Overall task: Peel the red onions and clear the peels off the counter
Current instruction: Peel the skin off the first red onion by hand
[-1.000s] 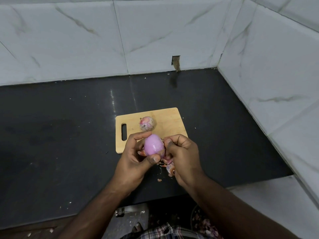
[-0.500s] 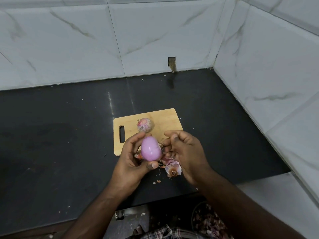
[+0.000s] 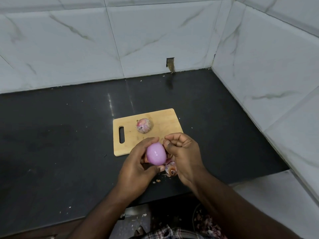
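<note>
Pink and glossy, the peeled onion (image 3: 156,155) is sitting in your left hand (image 3: 138,167), fingers over its top and thumb curled under it, just above the near edge of the cutting board (image 3: 164,118). Compared with half a second ago, your right hand (image 3: 183,156) is closing back in: its curled fingertips are now touching the onion's right side, though you cannot tell whether they are pinching any skin. Loose peels (image 3: 170,169) are lying on the black counter (image 3: 69,144) beneath your right palm, much where they were. An unpeeled onion (image 3: 144,125) is resting untouched on the board. No writing or labels are readable anywhere
</note>
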